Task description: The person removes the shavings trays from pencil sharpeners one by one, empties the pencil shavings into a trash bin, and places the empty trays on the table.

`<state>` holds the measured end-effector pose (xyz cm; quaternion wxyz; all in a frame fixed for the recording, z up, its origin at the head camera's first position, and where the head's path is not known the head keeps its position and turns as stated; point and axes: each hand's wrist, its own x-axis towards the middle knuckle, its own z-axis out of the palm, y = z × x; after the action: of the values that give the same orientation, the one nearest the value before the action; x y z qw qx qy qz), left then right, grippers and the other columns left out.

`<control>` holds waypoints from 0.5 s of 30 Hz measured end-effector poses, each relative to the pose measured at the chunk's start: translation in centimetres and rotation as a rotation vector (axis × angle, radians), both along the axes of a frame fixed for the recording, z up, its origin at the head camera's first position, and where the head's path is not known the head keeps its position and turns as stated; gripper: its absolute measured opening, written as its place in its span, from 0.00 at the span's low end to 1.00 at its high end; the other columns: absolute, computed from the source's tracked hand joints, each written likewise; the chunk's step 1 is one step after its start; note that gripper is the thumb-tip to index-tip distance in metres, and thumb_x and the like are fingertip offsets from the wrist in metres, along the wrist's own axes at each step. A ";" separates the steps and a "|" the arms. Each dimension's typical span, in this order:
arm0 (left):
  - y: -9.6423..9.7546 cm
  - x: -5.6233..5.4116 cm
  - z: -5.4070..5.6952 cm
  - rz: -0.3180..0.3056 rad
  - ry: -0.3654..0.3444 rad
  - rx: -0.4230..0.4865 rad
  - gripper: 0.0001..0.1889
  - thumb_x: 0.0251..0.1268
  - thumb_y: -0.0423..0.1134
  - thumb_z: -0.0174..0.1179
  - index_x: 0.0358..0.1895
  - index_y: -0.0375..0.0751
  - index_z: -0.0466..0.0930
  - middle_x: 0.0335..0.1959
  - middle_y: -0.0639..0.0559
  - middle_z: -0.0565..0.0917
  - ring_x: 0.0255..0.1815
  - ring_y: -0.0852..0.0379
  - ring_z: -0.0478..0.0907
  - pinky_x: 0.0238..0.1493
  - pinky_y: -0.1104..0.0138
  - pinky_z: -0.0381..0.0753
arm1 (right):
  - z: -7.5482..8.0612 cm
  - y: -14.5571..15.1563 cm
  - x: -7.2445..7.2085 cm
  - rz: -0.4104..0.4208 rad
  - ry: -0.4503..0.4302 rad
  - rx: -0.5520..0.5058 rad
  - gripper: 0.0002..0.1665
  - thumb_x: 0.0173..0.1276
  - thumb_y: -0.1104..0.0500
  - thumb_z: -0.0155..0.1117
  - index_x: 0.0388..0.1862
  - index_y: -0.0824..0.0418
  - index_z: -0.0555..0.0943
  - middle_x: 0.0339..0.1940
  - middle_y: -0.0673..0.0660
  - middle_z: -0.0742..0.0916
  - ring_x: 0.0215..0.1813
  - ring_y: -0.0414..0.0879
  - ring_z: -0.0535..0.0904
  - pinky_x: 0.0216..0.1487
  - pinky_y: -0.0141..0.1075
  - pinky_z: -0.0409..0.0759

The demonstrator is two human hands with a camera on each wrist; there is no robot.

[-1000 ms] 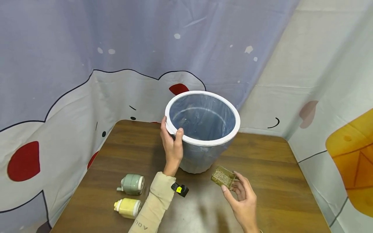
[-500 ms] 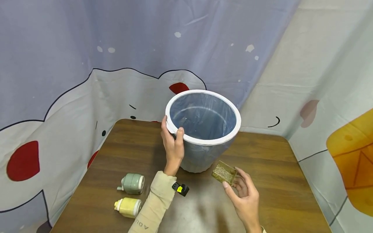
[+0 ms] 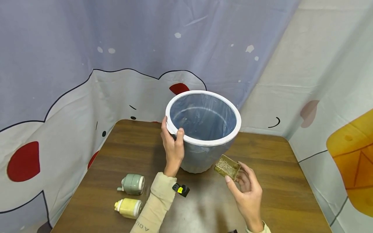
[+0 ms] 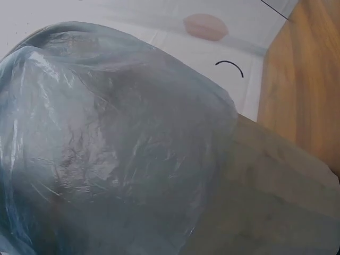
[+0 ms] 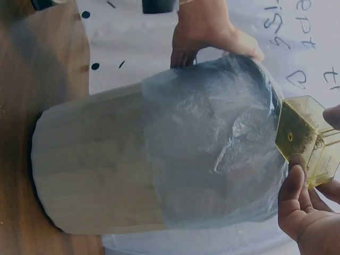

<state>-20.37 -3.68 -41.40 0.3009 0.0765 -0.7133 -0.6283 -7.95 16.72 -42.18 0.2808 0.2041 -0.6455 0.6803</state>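
Note:
A trash bin (image 3: pixel 204 142) with a white rim and a bluish plastic liner stands on the table. My left hand (image 3: pixel 174 149) grips its left side, thumb at the rim and fingers along the outside. My right hand (image 3: pixel 247 195) pinches a small translucent yellow box (image 3: pixel 227 167) between thumb and fingers, in front of the bin and to the right. The box has an open top and holds pale, crumbly bits like shavings. In the right wrist view the box (image 5: pixel 302 141) overlaps the bin's rim. The left wrist view is mostly filled by the liner (image 4: pixel 122 143).
On the wooden table (image 3: pixel 271 168), at the left, lie a green rounded device (image 3: pixel 133 184) with a white end and a small knob, and a similar yellow one (image 3: pixel 128 207). A printed curtain (image 3: pixel 140 38) hangs behind the table and along its sides.
My right hand has moved a little up and to the right with the yellow box, whose tilt has shifted slightly. The left hand and the bin have stayed in place.

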 end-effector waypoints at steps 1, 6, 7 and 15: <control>0.0 0.0 0.0 0.001 0.001 -0.001 0.35 0.56 0.53 0.53 0.68 0.71 0.50 0.57 0.47 0.65 0.55 0.53 0.66 0.55 0.55 0.66 | 0.1 -0.1 0.0 0.005 0.002 -0.004 0.36 0.46 0.85 0.59 0.58 0.82 0.64 0.47 0.74 0.72 0.44 0.49 0.78 0.42 0.30 0.78; 0.0 -0.1 -0.1 0.004 0.001 -0.004 0.35 0.56 0.53 0.53 0.68 0.72 0.50 0.58 0.46 0.65 0.55 0.52 0.66 0.55 0.54 0.66 | 0.6 -0.5 -0.2 0.021 0.008 -0.021 0.36 0.46 0.85 0.59 0.58 0.82 0.64 0.48 0.73 0.72 0.44 0.50 0.77 0.41 0.30 0.78; 0.0 -0.1 -0.1 0.005 -0.001 -0.004 0.35 0.56 0.53 0.53 0.68 0.72 0.50 0.58 0.46 0.65 0.55 0.52 0.66 0.55 0.54 0.66 | 0.7 -0.6 -0.3 0.021 0.010 -0.021 0.36 0.45 0.85 0.59 0.58 0.82 0.64 0.47 0.73 0.72 0.44 0.50 0.77 0.41 0.30 0.78; 0.0 -0.2 -0.3 0.009 0.001 -0.001 0.35 0.56 0.54 0.52 0.68 0.73 0.50 0.58 0.46 0.65 0.54 0.51 0.67 0.54 0.53 0.66 | 1.6 -0.7 -0.8 0.011 0.021 -0.017 0.36 0.45 0.85 0.60 0.58 0.82 0.64 0.48 0.74 0.72 0.43 0.50 0.77 0.41 0.30 0.77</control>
<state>-20.56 -3.63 -41.66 0.3040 0.0795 -0.7130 -0.6268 -8.71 16.01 -40.55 0.2855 0.2124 -0.6355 0.6852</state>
